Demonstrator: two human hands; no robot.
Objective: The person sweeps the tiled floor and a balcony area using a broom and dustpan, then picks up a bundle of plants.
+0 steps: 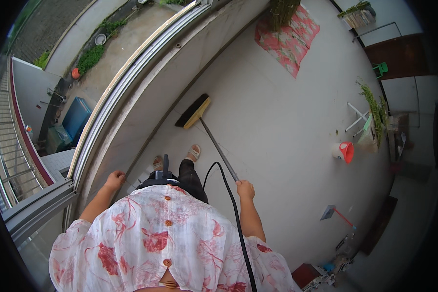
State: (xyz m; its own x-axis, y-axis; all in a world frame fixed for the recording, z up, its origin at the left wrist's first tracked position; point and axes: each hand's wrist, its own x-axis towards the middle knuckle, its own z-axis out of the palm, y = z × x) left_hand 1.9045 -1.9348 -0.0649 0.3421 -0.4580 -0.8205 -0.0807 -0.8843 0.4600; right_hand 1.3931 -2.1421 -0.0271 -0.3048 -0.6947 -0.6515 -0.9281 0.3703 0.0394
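My right hand (pixel 245 189) grips the upper end of a grey broom handle (pixel 219 149). The broom head (pixel 193 111), yellow with dark bristles, rests on the pale floor (pixel 270 120) ahead of my feet, its bristles turned toward the wall under the window. At my left side, my left hand (pixel 116 180) hangs near that wall (pixel 160 95) with its fingers curled; no object shows in it. I cannot tell whether it touches the wall. A black cable (pixel 237 219) loops down past my right arm to my waist.
A sliding window track (pixel 131 65) runs along the left, above an outdoor yard. A red floral cloth (pixel 288 40) bearing dried stalks lies ahead. To the right are a red-and-white bucket (pixel 345 152), a dustpan (pixel 328 212) with a red handle, leafy stalks (pixel 374 106) and a green stool (pixel 380 69).
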